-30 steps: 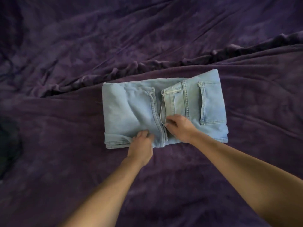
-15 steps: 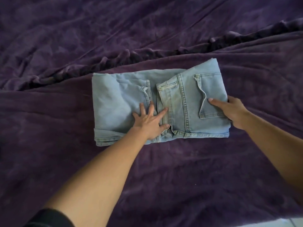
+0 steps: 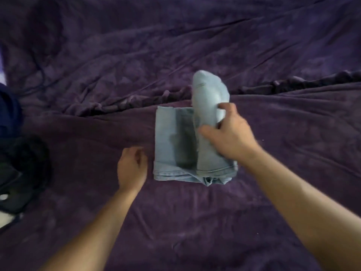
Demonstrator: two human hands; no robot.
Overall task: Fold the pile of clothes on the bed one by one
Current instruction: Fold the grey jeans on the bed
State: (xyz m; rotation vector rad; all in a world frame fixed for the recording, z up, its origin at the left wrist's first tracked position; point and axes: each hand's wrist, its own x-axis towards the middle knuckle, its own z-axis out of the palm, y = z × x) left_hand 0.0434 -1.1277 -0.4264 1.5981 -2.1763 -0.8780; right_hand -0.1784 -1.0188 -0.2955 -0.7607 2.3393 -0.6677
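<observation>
Light blue jeans (image 3: pixel 172 145) lie partly folded on the purple bedspread (image 3: pixel 195 222) near the middle of the view. My right hand (image 3: pixel 228 135) grips the right half of the jeans, which stands raised and curled over toward the left half. My left hand (image 3: pixel 131 169) hovers just left of the jeans, off the fabric, with its fingers loosely curled and nothing in it. The image is motion-blurred.
Dark clothes (image 3: pixel 21 173) lie heaped at the left edge of the bed, with a navy piece (image 3: pixel 7 112) above them. A ridge of bunched purple blanket (image 3: pixel 293 83) runs across behind the jeans.
My right hand has taken hold of the right end of the jeans and lifted it over toward the left. My left hand has come off the jeans and moved to their left side.
</observation>
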